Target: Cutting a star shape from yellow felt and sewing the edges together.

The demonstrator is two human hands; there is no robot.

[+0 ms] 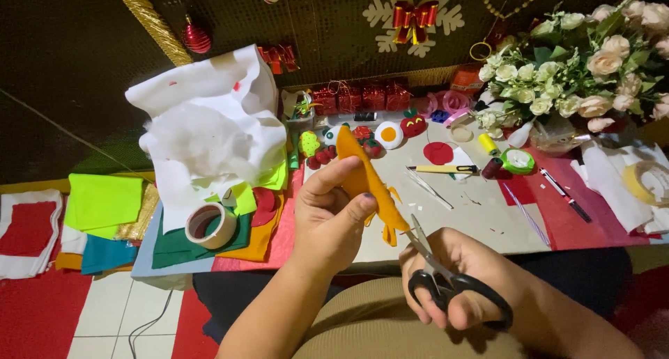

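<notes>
So, quick rundown of the craft corner:

Left hand: left hand (327, 216) has its grip closed on an orange felt piece (366, 185), thumb up on one face and fingers curled behind, holding it up above the front edge of the worktop (481, 220).

Orange felt piece: long and narrow, pointed top end, slanting down to the right; a few little cut tabs stick out near the lower end.

Right hand: right hand (460, 279) is gripping black-handled scissors (435, 268), fingers through the loops. Blades point up-left and the tip sits right at the bottom end of the felt. Can't tell if the blades are parted or closed.

Left of the hands: a roll of tape (209, 225) sitting on a stack of felt sheets (202, 244) in green, orange, pink and blue, with crumpled white paper (209, 129) piled behind it.

Middle of the worktop: a yellow craft knife (442, 169), a red felt circle (438, 152), and a felt fried egg (389, 134) next to some small felt strawberries (322, 155).

Right side: a bouquet of white and pale pink roses (571, 66), a green tape roll (518, 160) just below it, and a pen (566, 195) lying on red felt.

Back: small red gift boxes (362, 96) lined up along the wall.
</notes>
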